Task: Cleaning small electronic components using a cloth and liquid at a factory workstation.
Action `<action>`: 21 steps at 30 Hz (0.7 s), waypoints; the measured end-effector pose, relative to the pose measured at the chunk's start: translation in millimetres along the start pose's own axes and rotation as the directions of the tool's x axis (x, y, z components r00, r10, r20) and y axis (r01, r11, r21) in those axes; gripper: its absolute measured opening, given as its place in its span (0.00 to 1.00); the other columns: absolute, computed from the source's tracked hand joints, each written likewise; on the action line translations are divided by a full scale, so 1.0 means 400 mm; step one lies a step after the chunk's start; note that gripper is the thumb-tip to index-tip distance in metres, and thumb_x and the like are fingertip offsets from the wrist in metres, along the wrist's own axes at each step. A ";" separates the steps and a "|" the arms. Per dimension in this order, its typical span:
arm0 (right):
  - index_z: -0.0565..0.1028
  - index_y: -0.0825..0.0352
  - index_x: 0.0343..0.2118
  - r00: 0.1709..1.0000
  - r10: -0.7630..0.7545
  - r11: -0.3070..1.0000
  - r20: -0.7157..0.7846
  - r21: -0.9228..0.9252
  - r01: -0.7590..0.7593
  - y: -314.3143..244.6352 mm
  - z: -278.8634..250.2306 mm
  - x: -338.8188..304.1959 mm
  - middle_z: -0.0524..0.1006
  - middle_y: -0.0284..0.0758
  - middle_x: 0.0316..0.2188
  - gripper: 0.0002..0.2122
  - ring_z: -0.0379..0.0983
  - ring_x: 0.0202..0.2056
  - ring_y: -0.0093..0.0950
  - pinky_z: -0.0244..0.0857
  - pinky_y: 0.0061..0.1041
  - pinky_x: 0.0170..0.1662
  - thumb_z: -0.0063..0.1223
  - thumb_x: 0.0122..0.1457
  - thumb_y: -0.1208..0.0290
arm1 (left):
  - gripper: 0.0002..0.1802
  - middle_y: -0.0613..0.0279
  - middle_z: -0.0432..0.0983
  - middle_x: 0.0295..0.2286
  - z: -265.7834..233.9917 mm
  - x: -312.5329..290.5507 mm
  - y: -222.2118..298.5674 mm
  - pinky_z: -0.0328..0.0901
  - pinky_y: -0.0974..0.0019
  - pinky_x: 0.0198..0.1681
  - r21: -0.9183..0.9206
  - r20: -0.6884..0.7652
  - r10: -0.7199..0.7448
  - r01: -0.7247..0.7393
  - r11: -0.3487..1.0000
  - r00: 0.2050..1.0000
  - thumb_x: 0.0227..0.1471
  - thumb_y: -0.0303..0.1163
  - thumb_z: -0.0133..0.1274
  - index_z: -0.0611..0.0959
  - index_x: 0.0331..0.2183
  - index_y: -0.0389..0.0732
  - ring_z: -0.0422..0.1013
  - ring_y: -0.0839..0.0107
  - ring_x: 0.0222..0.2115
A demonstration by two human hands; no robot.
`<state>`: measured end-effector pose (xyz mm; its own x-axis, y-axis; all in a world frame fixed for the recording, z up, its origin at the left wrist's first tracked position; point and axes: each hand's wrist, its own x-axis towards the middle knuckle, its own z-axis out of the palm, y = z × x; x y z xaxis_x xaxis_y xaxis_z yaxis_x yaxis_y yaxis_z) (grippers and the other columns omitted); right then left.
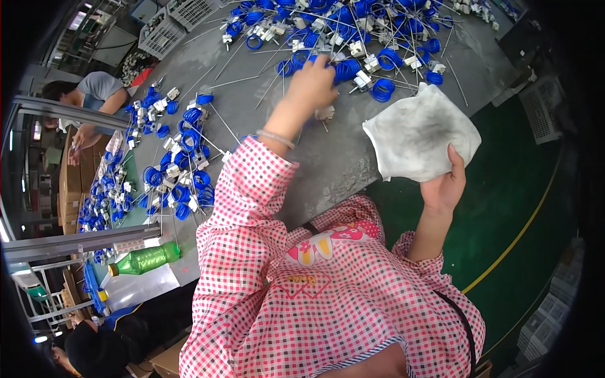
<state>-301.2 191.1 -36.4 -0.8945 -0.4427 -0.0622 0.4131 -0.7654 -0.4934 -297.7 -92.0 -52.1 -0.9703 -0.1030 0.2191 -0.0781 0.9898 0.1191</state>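
My left hand (309, 89) reaches over the grey table to the near edge of a large pile of blue coiled wires (346, 70) with white connectors and thin metal rods. Its fingertips are partly hidden and slightly blurred, so whether they grip a piece does not show. A white connector (324, 113) lies just below this hand. Off the table's right edge, my right hand (445, 186) holds a white cloth (422, 135) with a dark grey smudge, thumb on top and the other fingers underneath.
More coiled wires (183, 151) lie in a heap at the left. A green bottle (146, 258) lies on its side nearer me. White crates (161, 34) stand at the far left. One person (97, 91) works at the left; another, in dark clothes (120, 343), is at lower left.
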 end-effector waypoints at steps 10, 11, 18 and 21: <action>0.55 0.70 0.49 0.999 0.012 0.999 -0.042 -0.029 -0.013 0.001 0.002 -0.013 0.59 0.40 0.49 0.20 0.54 0.51 0.35 0.49 0.38 0.53 0.39 0.52 0.74 | 0.18 0.52 0.58 0.40 -0.010 -0.118 0.013 0.64 0.59 0.37 -0.116 -0.253 0.036 -0.067 0.991 0.967 0.33 0.23 0.49 0.70 0.34 0.40 0.60 0.53 0.38; 0.55 0.70 0.49 0.998 -0.010 0.999 -0.060 -0.045 0.007 0.007 0.004 -0.013 0.59 0.40 0.49 0.20 0.55 0.51 0.35 0.49 0.38 0.53 0.39 0.52 0.73 | 0.18 0.52 0.58 0.40 -0.016 -0.146 0.019 0.63 0.59 0.37 -0.124 -0.175 0.027 -0.049 0.991 0.984 0.33 0.23 0.48 0.70 0.34 0.40 0.60 0.53 0.38; 0.56 0.70 0.49 0.997 0.010 0.998 -0.073 -0.059 -0.014 0.050 0.048 -0.012 0.60 0.40 0.48 0.19 0.56 0.50 0.34 0.51 0.37 0.52 0.39 0.53 0.72 | 0.22 0.54 0.67 0.32 -0.032 -0.253 0.036 0.62 0.60 0.38 -0.166 -0.120 -0.017 -0.004 0.986 0.993 0.32 0.25 0.51 0.71 0.36 0.39 0.60 0.54 0.37; 0.56 0.70 0.49 0.998 0.019 0.995 -0.064 -0.093 -0.025 0.070 0.067 -0.019 0.60 0.40 0.47 0.19 0.57 0.50 0.34 0.53 0.36 0.51 0.38 0.53 0.72 | 0.18 0.55 0.67 0.33 -0.118 -0.278 0.068 0.62 0.65 0.37 -0.258 -0.221 -0.055 -0.004 0.966 0.974 0.34 0.23 0.50 0.71 0.35 0.38 0.61 0.59 0.39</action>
<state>-278.2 160.6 -26.3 -0.8957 -0.4263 -0.1265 0.4173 -0.7077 -0.5702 -181.0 -58.4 -27.6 -0.8899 -0.1764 0.4206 -0.0127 0.9314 0.3638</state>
